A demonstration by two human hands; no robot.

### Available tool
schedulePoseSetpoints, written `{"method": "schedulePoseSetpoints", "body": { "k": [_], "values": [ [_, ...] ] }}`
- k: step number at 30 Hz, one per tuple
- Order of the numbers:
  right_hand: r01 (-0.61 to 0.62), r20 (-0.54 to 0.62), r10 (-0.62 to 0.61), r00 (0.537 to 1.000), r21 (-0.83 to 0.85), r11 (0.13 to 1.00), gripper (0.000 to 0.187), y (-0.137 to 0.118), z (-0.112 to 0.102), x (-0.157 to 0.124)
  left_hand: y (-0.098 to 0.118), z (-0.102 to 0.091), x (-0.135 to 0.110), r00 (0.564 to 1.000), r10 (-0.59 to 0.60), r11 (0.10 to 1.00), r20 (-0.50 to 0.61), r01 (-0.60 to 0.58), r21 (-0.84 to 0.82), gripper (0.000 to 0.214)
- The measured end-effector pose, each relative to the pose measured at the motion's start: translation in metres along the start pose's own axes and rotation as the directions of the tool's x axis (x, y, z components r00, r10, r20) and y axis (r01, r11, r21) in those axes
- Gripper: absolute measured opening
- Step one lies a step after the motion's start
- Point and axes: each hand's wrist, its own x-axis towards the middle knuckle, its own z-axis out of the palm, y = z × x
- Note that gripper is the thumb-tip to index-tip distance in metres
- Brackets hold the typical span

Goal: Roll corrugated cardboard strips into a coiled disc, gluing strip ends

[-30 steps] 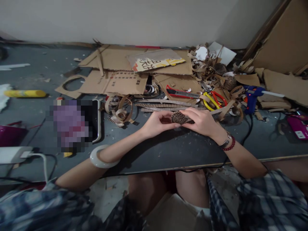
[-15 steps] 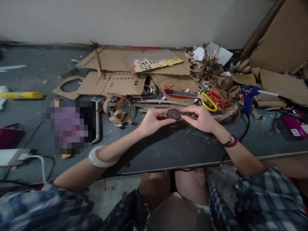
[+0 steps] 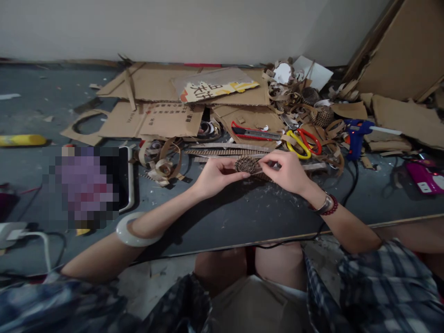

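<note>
A round coil of corrugated cardboard [image 3: 245, 164] is held just above the near part of the table. My left hand [image 3: 215, 176] grips its left side between thumb and fingers, the thumb lying along the lower edge. At the coil's right edge, my right hand [image 3: 285, 172] is closed in a pinch on a thin cardboard strip that meets the coil; the fingertips partly hide it. Behind both hands lie flat corrugated strips [image 3: 225, 151].
Red scissors-like handle and yellow one [image 3: 299, 144], a red box cutter [image 3: 255, 134] and cardboard sheets [image 3: 166, 121] lie behind. A blue glue gun [image 3: 356, 138] and a magenta power socket [image 3: 425, 178] are right. Cardboard curls [image 3: 168, 162] and a phone-like slab [image 3: 129, 180] are left.
My right fingers have drawn into a tighter pinch at the coil's right edge. The left hand still grips the coil. The whole view has shifted slightly.
</note>
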Motion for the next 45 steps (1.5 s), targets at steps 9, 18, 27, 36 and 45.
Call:
{"method": "schedulePoseSetpoints", "body": {
  "k": [9, 18, 27, 36, 45],
  "values": [
    [0.190, -0.095, -0.241, 0.966, -0.377, 0.907, 0.044, 0.007, -0.014, 0.003, -0.004, -0.003, 0.002, 0.990, -0.064, 0.994, -0.129, 0.051, -0.099, 0.028],
    [0.399, 0.131, -0.377, 0.917, -0.330, 0.856, 0.024, 0.008, 0.001, -0.003, -0.007, -0.003, 0.004, 0.992, -0.085, 0.985, -0.092, 0.070, -0.157, 0.032],
    [0.475, 0.234, -0.419, 0.877, -0.303, 0.826, 0.023, 0.009, -0.014, 0.001, 0.000, -0.002, 0.004, 0.983, -0.150, 0.981, 0.104, 0.161, -0.105, 0.030],
    [0.350, 0.448, -0.236, 0.862, -0.190, 0.917, 0.051, -0.003, -0.016, -0.003, 0.004, -0.011, -0.001, 0.909, -0.239, 0.967, 0.341, 0.255, -0.005, 0.023],
    [0.334, 0.156, -0.306, 0.939, -0.199, 0.921, 0.044, 0.008, -0.009, -0.006, -0.001, -0.012, 0.007, 0.964, -0.260, 0.851, 0.055, 0.255, -0.459, 0.046]
  ]
}}
